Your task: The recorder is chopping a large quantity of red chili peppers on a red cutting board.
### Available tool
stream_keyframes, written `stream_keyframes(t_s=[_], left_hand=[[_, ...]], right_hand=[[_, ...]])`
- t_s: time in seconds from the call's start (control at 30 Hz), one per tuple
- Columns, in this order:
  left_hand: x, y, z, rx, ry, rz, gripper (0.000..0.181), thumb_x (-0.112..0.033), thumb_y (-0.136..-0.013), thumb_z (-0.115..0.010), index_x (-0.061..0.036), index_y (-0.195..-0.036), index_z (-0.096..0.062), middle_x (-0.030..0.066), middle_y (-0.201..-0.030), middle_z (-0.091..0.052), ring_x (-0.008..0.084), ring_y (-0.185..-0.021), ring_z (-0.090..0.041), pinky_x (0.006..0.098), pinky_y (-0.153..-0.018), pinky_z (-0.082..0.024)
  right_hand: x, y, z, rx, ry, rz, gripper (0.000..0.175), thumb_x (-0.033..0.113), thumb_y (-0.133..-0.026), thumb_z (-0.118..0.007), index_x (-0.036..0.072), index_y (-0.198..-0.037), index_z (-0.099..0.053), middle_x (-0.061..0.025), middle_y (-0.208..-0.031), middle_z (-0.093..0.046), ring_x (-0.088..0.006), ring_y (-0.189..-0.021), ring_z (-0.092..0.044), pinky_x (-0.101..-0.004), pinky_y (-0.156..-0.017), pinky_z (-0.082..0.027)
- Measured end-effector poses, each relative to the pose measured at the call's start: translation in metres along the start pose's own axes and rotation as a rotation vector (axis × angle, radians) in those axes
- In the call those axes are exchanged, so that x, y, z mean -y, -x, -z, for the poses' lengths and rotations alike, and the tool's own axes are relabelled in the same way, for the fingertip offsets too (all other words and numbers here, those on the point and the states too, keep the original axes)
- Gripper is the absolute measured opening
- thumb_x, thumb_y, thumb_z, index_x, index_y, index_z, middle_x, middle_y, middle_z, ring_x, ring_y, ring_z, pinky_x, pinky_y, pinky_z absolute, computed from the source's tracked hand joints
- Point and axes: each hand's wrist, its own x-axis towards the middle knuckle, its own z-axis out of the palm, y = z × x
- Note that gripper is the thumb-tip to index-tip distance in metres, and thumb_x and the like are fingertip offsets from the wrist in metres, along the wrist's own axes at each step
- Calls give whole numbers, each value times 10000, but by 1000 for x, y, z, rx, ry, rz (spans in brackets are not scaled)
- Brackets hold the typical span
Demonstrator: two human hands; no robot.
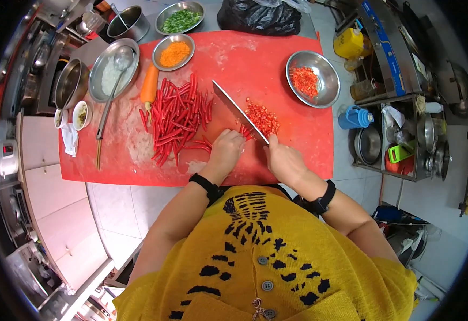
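On the large red cutting board (298, 148), my right hand (285, 158) grips the handle of a cleaver-like kitchen knife (238, 110), its blade slanting away to the upper left. My left hand (228, 150) presses a few red chilies (247, 132) against the board beside the blade; its fingertips are curled. Chopped red chili (263, 118) lies just right of the blade. Left of the knife is a heap of whole red chilies (179, 120). A carrot (149, 86) rests at the heap's upper left.
Metal bowls hold chopped chili (324, 68), minced orange food (192, 44) and chopped greens (200, 12). A larger bowl (94, 76) with white food and a ladle (109, 102) stands left. A black plastic bag (258, 18) lies behind the board; a shelf rack (416, 136) is at right.
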Motion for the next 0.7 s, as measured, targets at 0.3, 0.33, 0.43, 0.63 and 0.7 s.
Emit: stream_keyframes(t_s=[0.3, 0.33, 0.43, 0.63, 0.7], left_hand=[[0, -4, 0, 10, 35, 22, 100, -50, -711, -746, -33, -785, -683, 96, -813, -625, 298, -803, -596, 386, -720, -507], [0, -3, 0, 8, 36, 25, 100, -50, -711, -746, -33, -785, -683, 96, -813, -625, 298, -803, -596, 386, -720, -507], [2, -3, 1, 34, 46, 37, 107, -54, -705, -752, -38, -785, -684, 95, -809, -623, 302, -801, -593, 390, -717, -502], [0, -3, -1, 7, 67, 47, 50, -68, -715, -710, -60, -728, -662, 80, -777, -586, 284, -798, -563, 386, -734, -487], [2, -3, -1, 6, 62, 38, 48, -63, -716, -705, -61, -719, -657, 81, -774, -585, 284, -796, -562, 383, -734, -488]], right_hand=[[-16, 10, 8, -178, -102, 67, 206, 174, -981, -503, -23, -954, -448, -302, -703, -622, -492, -659, -612, -562, -597, -476], [-11, 14, 15, -137, -90, 55, 209, 178, -983, -499, -23, -954, -448, -300, -705, -622, -492, -665, -612, -565, -602, -474], [-5, 20, 23, -73, -76, 34, 221, 192, -988, -489, -23, -955, -449, -297, -713, -626, -494, -684, -614, -570, -621, -472], [-1, 19, 19, -23, -32, 24, 226, 181, -979, -504, -33, -969, -431, -296, -699, -612, -493, -704, -609, -566, -619, -464], [1, 17, 18, 2, -35, 21, 231, 185, -982, -492, -37, -970, -430, -300, -703, -613, -495, -714, -611, -568, -626, -467]])
